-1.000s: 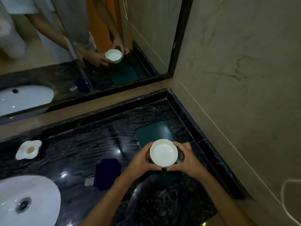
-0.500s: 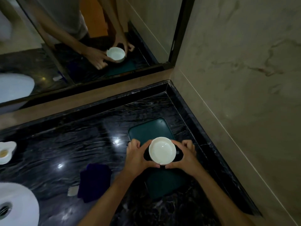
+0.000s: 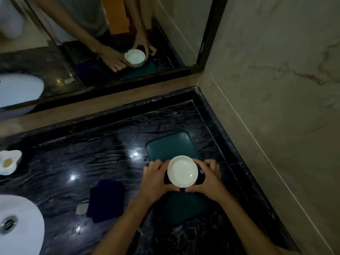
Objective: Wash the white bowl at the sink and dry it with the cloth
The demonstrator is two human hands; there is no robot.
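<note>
Both hands, left hand (image 3: 156,178) and right hand (image 3: 207,179), cup the round, glossy white bowl (image 3: 182,171) in a two-sided grip over a rounded dark-green tray (image 3: 171,146) on the veined black marble table (image 3: 73,162); a folded navy cloth (image 3: 107,199) lies left, the oval white sink (image 3: 24,227) beyond

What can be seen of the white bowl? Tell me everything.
The white bowl is small, round and shallow, glossy like glazed ceramic, with a plain rim and a small glint inside. It looks empty and sits upright, mouth up, over the dark green tray near the counter's corner; whether it rests on the tray cannot be told. The left hand and right hand grip its sides. The mirror shows a notch in its rim.
</note>
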